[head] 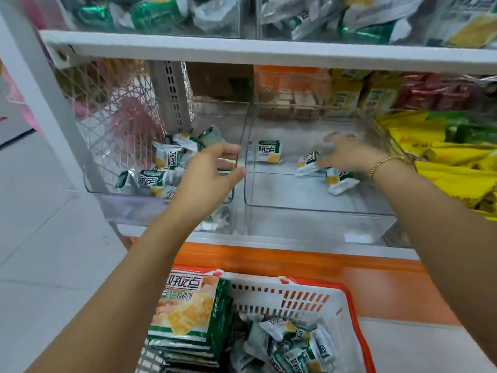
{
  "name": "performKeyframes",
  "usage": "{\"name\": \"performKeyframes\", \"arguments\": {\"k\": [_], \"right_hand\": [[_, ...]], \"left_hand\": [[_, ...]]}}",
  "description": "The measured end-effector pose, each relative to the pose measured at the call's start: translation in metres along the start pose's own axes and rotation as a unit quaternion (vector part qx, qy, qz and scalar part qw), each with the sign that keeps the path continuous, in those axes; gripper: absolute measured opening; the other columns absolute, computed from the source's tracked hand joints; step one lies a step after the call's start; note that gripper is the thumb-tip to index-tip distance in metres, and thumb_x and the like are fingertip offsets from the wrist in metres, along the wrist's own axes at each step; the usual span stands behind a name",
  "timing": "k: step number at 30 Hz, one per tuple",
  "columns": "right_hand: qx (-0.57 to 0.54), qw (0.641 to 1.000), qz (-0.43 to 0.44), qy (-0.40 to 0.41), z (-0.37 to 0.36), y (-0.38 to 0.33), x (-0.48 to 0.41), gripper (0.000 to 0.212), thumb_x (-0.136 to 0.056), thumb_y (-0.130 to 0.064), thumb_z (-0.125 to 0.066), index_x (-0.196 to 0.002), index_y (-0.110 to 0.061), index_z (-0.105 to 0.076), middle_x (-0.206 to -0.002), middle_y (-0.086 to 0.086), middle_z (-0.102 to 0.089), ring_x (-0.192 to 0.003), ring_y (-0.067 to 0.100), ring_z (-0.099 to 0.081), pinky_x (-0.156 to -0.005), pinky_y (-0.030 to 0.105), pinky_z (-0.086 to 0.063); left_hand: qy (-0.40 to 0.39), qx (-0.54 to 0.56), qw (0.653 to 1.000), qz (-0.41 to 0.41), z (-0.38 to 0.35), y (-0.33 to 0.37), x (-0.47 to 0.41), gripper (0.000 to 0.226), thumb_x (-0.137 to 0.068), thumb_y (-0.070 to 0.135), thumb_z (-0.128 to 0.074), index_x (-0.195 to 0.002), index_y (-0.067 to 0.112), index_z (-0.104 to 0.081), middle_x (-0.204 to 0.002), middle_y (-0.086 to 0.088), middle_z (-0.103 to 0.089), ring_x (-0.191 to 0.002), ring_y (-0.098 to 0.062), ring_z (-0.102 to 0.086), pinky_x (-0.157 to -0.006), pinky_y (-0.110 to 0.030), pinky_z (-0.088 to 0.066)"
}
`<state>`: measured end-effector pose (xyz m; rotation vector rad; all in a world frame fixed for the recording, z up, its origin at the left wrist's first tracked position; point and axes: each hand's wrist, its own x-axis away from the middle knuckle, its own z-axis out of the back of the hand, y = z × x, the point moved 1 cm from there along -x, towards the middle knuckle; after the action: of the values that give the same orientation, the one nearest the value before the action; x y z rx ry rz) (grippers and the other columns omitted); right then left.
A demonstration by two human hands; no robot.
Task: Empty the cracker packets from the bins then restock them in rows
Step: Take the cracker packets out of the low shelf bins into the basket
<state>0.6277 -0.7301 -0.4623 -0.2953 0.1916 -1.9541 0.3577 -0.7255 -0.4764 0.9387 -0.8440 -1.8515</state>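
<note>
Hands reach into two clear plastic bins that sit side by side on a white shelf, and the divider wall [246,146] where the two bins meet serves as the landmark. To the left of that wall, the left bin [107,184] contains a loose heap of small green-and-white cracker packets [164,157], piled toward its back and middle. The left hand [209,176] hovers just left of the wall, over the right edge of that heap, fingers curled loosely with the thumb apart; a packet edge shows under the fingers, but whether it is gripped cannot be told. To the right of the wall, the right bin [309,205] is nearly bare: one packet [269,151] stands upright just beside the wall, and two more [309,162] lie flat farther right. The right hand [347,154], wearing a gold bracelet [382,165] at the wrist, is spread open with fingers fanned, blurred, its fingertips touching or just above those flat packets, grasping nothing. Below the wall, nearer the person, a red-and-white basket [322,300] holds large cracker bags [188,313] stacked at its left and loose small packets [290,343] at its right. Further right of the wall, beyond the right bin, lie yellow snack packs [443,162].
</note>
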Motion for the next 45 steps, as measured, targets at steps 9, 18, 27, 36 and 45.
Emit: {"name": "performKeyframes", "arguments": {"k": [9,18,27,36,45], "right_hand": [[0.156,0.982,-0.049,-0.093,-0.031,0.001,-0.032,0.075,-0.074,-0.027,-0.081,-0.136,-0.005,-0.047,-0.136,0.014,-0.054,-0.118,0.03,-0.054,-0.094,0.033,-0.048],[0.21,0.962,-0.081,-0.154,-0.028,-0.012,-0.026,0.047,-0.075,-0.028,-0.079,-0.113,-0.003,-0.065,-0.111,0.011,-0.063,-0.09,0.025,-0.06,-0.076,0.028,-0.051],[0.16,0.974,-0.059,-0.149,-0.026,-0.027,-0.011,0.044,-0.074,-0.026,-0.078,-0.107,-0.004,-0.058,-0.097,0.009,-0.059,-0.069,0.021,-0.055,-0.049,0.024,-0.044],[-0.033,0.999,-0.012,0.011,-0.002,-0.041,-0.041,0.065,-0.075,-0.033,-0.08,-0.126,-0.003,-0.051,-0.105,0.012,-0.062,-0.088,0.024,-0.059,-0.069,0.029,-0.049],[-0.001,0.997,0.0,-0.077,-0.025,-0.015,-0.074,0.074,-0.08,-0.056,-0.065,-0.134,-0.007,-0.052,-0.132,0.008,-0.057,-0.11,0.022,-0.054,-0.082,0.026,-0.042]], "left_hand": [[-0.081,0.008,0.995,0.052,0.009,-0.018,-0.017,0.048,-0.085,0.041,-0.066,-0.128,0.022,-0.054,-0.114,0.011,-0.06,-0.092,-0.008,-0.064,-0.076,-0.024,-0.052],[0.041,-0.148,0.986,0.066,0.075,-0.055,-0.073,0.036,-0.085,0.033,-0.069,-0.114,0.012,-0.065,-0.108,-0.005,-0.067,-0.094,-0.021,-0.063,-0.078,-0.031,-0.05],[-0.045,-0.332,0.942,0.013,0.076,-0.074,-0.111,0.046,-0.084,0.014,-0.069,-0.128,0.011,-0.057,-0.128,-0.014,-0.059,-0.096,-0.03,-0.063,-0.08,-0.032,-0.05],[-0.051,-0.309,0.936,0.161,0.059,-0.091,-0.154,0.059,-0.089,0.064,-0.044,-0.105,0.009,-0.057,-0.095,-0.01,-0.061,-0.08,-0.025,-0.056,-0.067,-0.027,-0.044],[-0.046,-0.241,0.94,0.238,0.056,-0.099,-0.173,0.031,-0.089,0.032,-0.066,-0.093,0.002,-0.057,-0.088,-0.011,-0.063,-0.063,-0.015,-0.051,-0.046,-0.016,-0.04]]}}
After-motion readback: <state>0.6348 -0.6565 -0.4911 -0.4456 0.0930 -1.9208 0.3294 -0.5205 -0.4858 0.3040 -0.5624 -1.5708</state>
